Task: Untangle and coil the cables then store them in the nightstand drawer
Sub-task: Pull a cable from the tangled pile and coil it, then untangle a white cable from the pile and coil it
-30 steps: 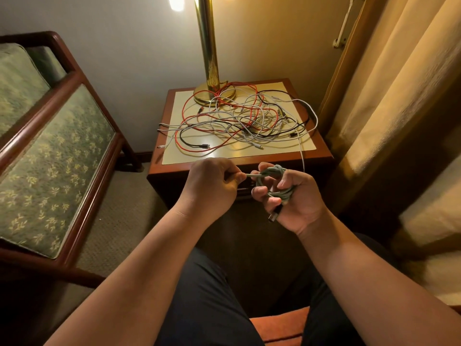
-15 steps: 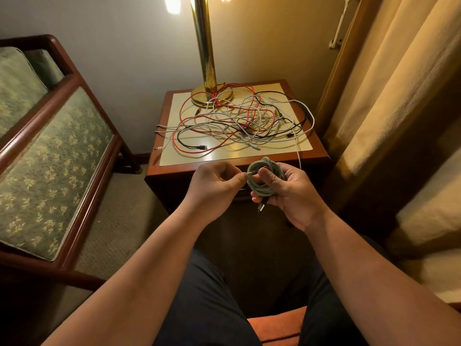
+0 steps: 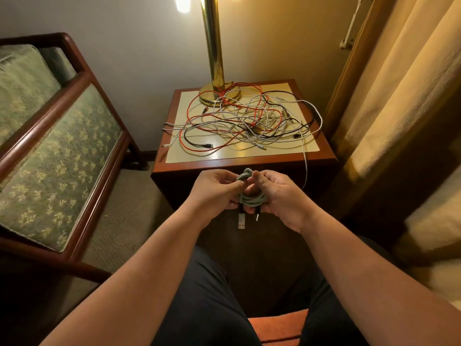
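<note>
One grey coil [image 3: 250, 196] nearly done, pinched btwn left hand [image 3: 214, 193] & right hand [image 3: 279, 196]. Tangle [image 3: 249, 121] on nightstand [image 3: 324, 156] untouched; drawer not visible, nothing stored yet.

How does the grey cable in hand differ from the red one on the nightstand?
The grey cable is wound into a tight bundle; the red cable sprawls in loose loops. The grey cable is gripped by the left hand and right hand; the red cable lies on the nightstand, tangled with other cables. Neither is stored yet.
</note>
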### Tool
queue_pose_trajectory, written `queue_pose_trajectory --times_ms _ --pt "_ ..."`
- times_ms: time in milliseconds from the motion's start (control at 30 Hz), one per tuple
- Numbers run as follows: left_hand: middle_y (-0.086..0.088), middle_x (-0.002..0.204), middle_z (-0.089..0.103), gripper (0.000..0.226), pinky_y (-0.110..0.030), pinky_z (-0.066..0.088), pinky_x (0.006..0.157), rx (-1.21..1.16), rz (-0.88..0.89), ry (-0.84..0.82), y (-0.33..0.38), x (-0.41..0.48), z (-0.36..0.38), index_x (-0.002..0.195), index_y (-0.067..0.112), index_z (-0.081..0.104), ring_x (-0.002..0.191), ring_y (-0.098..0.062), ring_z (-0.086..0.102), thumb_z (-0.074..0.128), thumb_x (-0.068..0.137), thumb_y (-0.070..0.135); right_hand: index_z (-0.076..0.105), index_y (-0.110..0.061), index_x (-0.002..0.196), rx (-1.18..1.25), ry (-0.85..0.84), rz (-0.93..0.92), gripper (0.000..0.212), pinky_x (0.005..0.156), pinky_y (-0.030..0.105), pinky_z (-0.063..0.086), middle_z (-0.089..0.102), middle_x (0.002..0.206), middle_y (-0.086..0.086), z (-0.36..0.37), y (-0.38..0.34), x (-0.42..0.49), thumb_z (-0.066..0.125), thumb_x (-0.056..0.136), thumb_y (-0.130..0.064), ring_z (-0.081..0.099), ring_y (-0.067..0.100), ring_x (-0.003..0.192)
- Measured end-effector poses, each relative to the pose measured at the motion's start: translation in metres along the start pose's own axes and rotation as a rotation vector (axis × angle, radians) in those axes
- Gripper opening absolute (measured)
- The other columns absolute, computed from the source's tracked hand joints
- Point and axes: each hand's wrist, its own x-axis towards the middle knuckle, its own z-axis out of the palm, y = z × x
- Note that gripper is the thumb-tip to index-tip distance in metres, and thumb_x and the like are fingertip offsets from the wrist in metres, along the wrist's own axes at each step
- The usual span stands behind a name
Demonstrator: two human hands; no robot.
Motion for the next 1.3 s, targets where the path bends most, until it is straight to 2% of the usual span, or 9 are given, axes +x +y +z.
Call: queue_pose_trajectory --times_ms 133,267,367,500,700,900,1067,1200,1300 --pt "-0.016 0.099 0.076 0.022 -0.036 0.063 0.075 -0.103 -0.085 0.036 -0.006 0.008 -0.015 0.108 0.007 0.072 0.091 -0.026 0.076 0.076 0.09 0.02 0.057 -0.014 0.119 -0.271 0.047 -0.016 0.045 0.095 0.046 0.057 0.07 0.115 0.006 -0.006 0.002 0.019 0.048 0.1 -0.054 0.07 0.023 0.109" --pt "-0.009 0.09 0.076 0.02 -0.031 0.061 0.068 -0.36 -0.231 0.13 -0.013 0.026 -0.043 0.105 0.004 0.074 0.082 -0.022 0.074 0.077 0.089 0.016 0.05 -0.017 0.136 -0.681 0.143 -0.139 0.053 0.1 0.037 0.049 0.059 0.134 0.005 -0.024 0.005 0.053 0.05 0.1 -0.057 0.058 0.02 0.121" --pt "-0.004 0.079 0.072 0.016 -0.026 0.058 0.058 -0.525 -0.343 0.258 -0.023 0.05 -0.065 0.105 0.006 0.074 0.071 -0.013 0.068 0.073 0.092 0.015 0.038 -0.02 0.149 -0.931 0.168 -0.221 0.061 0.112 0.042 0.038 0.045 0.151 0.009 -0.033 0.002 0.083 0.055 0.1 -0.051 0.043 0.027 0.14" --pt "-0.007 0.09 0.073 0.024 -0.027 0.059 0.057 -0.571 -0.412 0.41 -0.04 0.087 -0.095 0.112 0.006 0.073 0.08 -0.016 0.068 0.076 0.09 0.014 0.024 -0.027 0.158 -1.261 0.115 -0.265 0.075 0.124 0.049 0.023 0.025 0.165 0.008 -0.038 -0.002 0.126 0.055 0.097 -0.055 0.019 0.029 0.154" --pt "-0.01 0.093 0.078 0.033 -0.026 0.057 0.05 -0.577 -0.469 0.502 -0.057 0.123 -0.113 0.119 0.003 0.068 0.074 -0.018 0.076 0.077 0.089 0.013 0.001 -0.039 0.161 -1.505 0.027 -0.213 0.085 0.126 0.055 0.004 -0.008 0.171 0.006 -0.042 -0.009 0.176 0.045 0.095 -0.069 -0.01 0.029 0.157" --pt "-0.016 0.104 0.075 0.029 -0.026 0.058 0.051 -0.439 -0.46 0.623 -0.07 0.145 -0.121 0.108 0.002 0.068 0.075 -0.027 0.078 0.081 0.086 0.015 -0.005 -0.038 0.161 -1.543 -0.014 -0.119 0.087 0.126 0.055 0.002 -0.015 0.17 0.005 -0.054 -0.009 0.206 0.039 0.095 -0.072 -0.015 0.029 0.156" --pt "-0.011 0.092 0.075 0.019 -0.028 0.057 0.053 -0.043 -0.394 0.66 -0.074 0.163 -0.127 0.094 0.011 0.073 0.068 -0.019 0.074 0.084 0.084 0.023 -0.009 -0.038 0.16 -1.528 -0.017 -0.133 0.085 0.126 0.053 -0.001 -0.025 0.168 0.003 -0.064 0.005 0.215 0.03 0.094 -0.076 -0.021 0.027 0.155" --pt "0.002 0.093 0.071 0.027 -0.033 0.053 0.071 0.392 -0.339 0.609 -0.078 0.169 -0.134 0.095 0.022 0.076 0.089 -0.017 0.067 0.081 0.083 0.045 -0.008 -0.039 0.16 -1.496 -0.003 -0.157 0.084 0.126 0.051 -0.003 -0.026 0.167 0.0 -0.066 0.01 0.216 0.029 0.094 -0.076 -0.022 0.024 0.155" --pt "0.005 0.089 0.069 0.03 -0.032 0.05 0.072 0.451 -0.293 0.618 -0.079 0.174 -0.138 0.086 0.024 0.073 0.087 -0.015 0.065 0.074 0.085 0.054 -0.007 -0.038 0.161 -1.502 0.005 -0.167 0.085 0.127 0.051 -0.002 -0.025 0.168 0.0 -0.067 0.011 0.216 0.029 0.093 -0.078 -0.022 0.024 0.155"
